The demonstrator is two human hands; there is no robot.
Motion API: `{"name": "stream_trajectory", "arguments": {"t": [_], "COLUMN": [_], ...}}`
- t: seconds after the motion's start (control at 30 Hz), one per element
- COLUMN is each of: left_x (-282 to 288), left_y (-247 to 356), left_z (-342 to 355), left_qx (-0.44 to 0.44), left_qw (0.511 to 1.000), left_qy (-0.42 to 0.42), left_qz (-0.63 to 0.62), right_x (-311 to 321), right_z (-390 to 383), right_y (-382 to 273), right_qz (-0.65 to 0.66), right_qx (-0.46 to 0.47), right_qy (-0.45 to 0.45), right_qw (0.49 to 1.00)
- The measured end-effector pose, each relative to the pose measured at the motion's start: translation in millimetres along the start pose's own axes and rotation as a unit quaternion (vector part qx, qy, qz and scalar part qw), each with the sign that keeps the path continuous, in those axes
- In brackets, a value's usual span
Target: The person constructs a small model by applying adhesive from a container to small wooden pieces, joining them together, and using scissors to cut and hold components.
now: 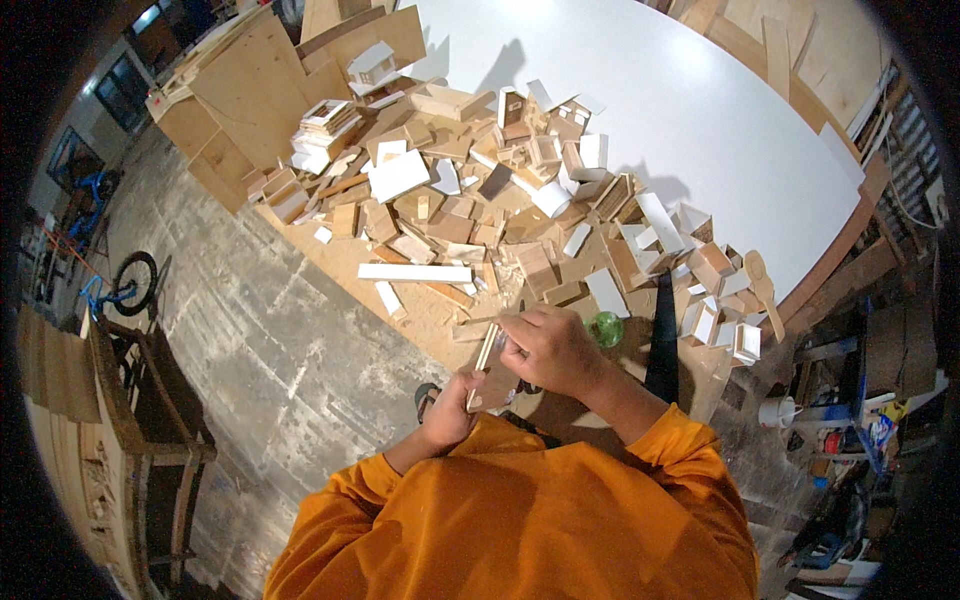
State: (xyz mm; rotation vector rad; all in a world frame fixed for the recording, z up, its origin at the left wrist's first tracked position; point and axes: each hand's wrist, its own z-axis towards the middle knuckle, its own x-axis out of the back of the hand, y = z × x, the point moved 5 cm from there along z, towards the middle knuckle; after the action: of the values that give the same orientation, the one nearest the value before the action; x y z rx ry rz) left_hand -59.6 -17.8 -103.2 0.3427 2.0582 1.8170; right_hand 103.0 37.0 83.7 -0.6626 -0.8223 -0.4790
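Observation:
Close in front of my body, my left hand [450, 410] is closed around the lower end of a small wooden piece [488, 388] with a brown face and pale strip-like edges. My right hand [553, 350] bends over the upper end of that piece, fingers curled in and touching it. Whatever the right fingertips may pinch is hidden behind the knuckles. Just right of this hand sits a round green see-through container [605, 328]. Beyond both hands, the brown worktable [430, 335] carries a heap of small wooden offcuts and box-like pieces [455, 215], many with white faces.
A large white board [740, 170] spans the far right. Wooden panels [240, 100] stand at the far left. A wooden spoon [758, 278] lies at the right edge, near a long dark tapering shape [664, 340]. Leftward on the floor are a wooden frame [150, 440] and a bicycle [130, 285].

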Motion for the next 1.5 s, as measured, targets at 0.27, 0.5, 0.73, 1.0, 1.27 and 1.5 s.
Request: {"name": "stream_trajectory", "arguments": {"t": [0.27, 0.5, 0.73, 1.0, 1.27, 1.5], "left_x": [-8, 4, 0, -8, 7, -2], "left_y": [44, -48, -18, 22, 21, 23], "left_z": [-4, 11, 13, 15, -5, 11], "left_qx": [-0.204, 0.104, 0.066, 0.034, -0.187, 0.123], "left_qw": [0.952, 0.98, 0.983, 0.976, 0.974, 0.932], "left_qy": [0.029, 0.015, 0.042, -0.055, 0.019, -0.029], "left_qz": [0.226, -0.166, -0.166, -0.21, 0.129, -0.34], "right_x": [-10, -27, -14, -20, -11, -13], "right_z": [-5, -13, -1, -2, 3, 6], "right_y": [2, 21, 18, 20, 23, 25], "right_qz": [-0.009, -0.016, 0.066, 0.09, 0.158, 0.248], "right_qx": [0.011, 0.023, -0.031, -0.057, -0.039, -0.148], "right_qy": [0.017, 0.01, 0.007, 0.068, 0.023, -0.027], "right_qw": [1.0, 1.0, 0.997, 0.992, 0.986, 0.957]}}
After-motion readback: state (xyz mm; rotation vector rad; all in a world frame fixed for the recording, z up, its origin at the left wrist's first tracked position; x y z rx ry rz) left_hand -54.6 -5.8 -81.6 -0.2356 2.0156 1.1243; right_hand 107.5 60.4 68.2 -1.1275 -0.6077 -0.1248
